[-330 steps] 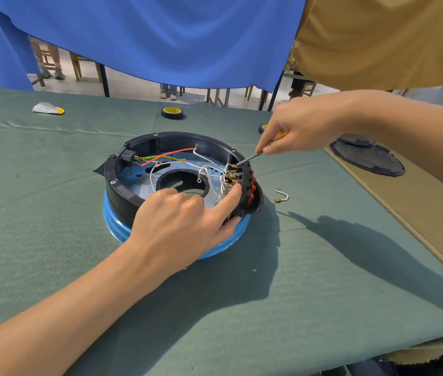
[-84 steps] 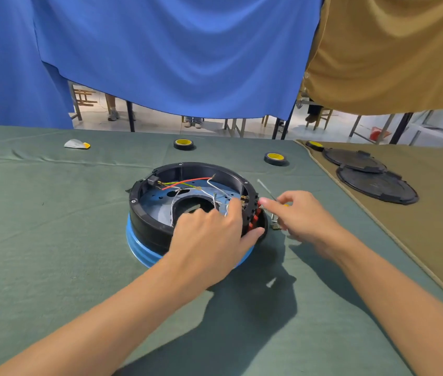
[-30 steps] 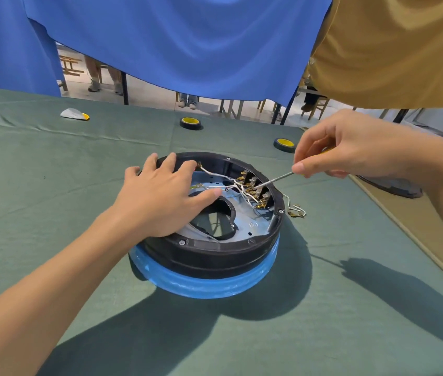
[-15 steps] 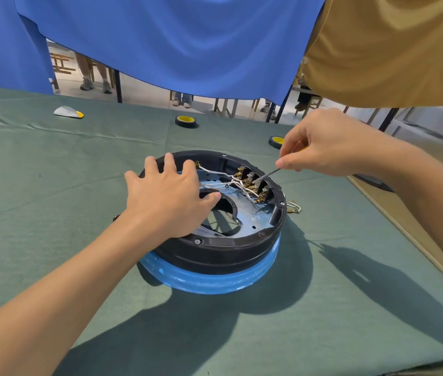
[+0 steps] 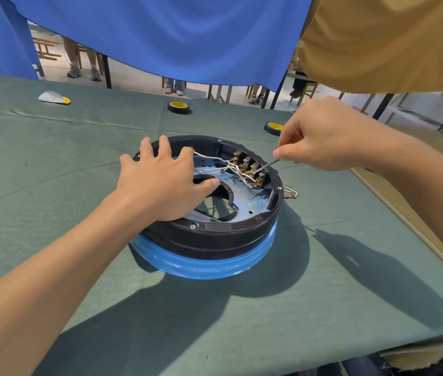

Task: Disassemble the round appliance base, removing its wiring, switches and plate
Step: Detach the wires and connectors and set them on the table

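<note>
base (image 5: 209, 234) on green cloth (image 5: 79, 164) | left hand (image 5: 160, 185) flat, pressing 9 o'clock rim | right hand (image 5: 323, 139) pinches screwdriver (image 5: 265, 166) at 2 o'clock switches (image 5: 250, 169) | loose wire (image 5: 291, 192) out, 3 o'clock | wiring (image 5: 215, 165), switches, plate (image 5: 244, 198) not yet removed: early stage

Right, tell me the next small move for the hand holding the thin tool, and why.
Probably turn the thin metal screwdriver to loosen the terminal under its tip. The right hand pinches it with the tip on the row of brass switch terminals inside the round black-and-blue appliance base, white wires are attached there, and the left hand lies flat on the base, steadying it.
</note>
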Demonstrator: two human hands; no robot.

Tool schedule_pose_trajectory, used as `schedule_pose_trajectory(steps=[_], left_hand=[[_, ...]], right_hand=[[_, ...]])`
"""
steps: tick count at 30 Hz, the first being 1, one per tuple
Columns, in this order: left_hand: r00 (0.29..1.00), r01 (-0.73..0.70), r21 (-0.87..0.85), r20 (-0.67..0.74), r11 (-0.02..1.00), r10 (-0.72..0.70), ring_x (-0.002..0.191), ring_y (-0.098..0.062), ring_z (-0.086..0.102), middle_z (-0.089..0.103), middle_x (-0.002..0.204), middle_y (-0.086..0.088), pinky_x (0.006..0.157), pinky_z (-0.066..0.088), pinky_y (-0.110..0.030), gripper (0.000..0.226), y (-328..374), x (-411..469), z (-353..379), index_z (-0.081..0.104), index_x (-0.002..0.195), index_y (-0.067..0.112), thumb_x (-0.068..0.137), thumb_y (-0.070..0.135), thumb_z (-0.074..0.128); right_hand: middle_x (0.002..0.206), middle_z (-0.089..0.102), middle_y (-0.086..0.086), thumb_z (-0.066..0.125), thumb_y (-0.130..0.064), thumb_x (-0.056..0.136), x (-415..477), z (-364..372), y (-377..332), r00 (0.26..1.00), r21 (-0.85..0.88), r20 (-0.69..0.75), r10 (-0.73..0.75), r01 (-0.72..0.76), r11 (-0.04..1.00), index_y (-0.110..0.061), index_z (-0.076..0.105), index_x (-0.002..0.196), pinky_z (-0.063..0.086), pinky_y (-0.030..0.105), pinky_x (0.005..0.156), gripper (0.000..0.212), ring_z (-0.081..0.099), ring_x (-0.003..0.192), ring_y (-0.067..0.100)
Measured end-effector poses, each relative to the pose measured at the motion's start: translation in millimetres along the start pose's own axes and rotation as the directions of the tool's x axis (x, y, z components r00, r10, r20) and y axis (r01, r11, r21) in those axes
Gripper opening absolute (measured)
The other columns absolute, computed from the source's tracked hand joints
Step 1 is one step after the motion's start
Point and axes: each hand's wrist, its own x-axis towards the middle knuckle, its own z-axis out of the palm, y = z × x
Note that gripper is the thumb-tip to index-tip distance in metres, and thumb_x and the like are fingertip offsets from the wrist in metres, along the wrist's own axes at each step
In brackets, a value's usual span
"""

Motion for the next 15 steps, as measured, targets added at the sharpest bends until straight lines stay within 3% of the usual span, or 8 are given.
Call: schedule_pose_trajectory(steps=[7,15], left_hand=[[1.000,-0.009,-0.002,-0.014,1.000,0.009,0.145,-0.034,0.007,0.012,0.159,-0.008,0.107,0.021,-0.059,0.079,-3.3,0.9,1.1,0.025,0.144,0.034,0.080,0.081,0.021],[0.998,0.000,-0.050,-0.067,0.999,-0.003,0.142,-0.030,0.016,0.028,0.152,-0.005,0.102,0.027,-0.057,0.078,-6.3,0.0,1.8,0.032,0.139,0.030,0.080,0.079,0.024]], right_hand=[[0.059,0.061,-0.018,0.068,-0.029,0.087,-2.0,-1.0,4.4,0.999,0.045,-0.035,0.014,-0.013,0.999,-0.019,0.077,0.080,0.037,0.017,0.051,0.015,0.057,0.061,0.001],[0.058,0.062,-0.018,0.067,-0.031,0.088,-0.6,8.3,11.2,0.999,0.071,-0.033,0.024,-0.021,0.997,-0.021,0.077,0.082,0.033,0.010,0.046,0.016,0.058,0.056,-0.003]])
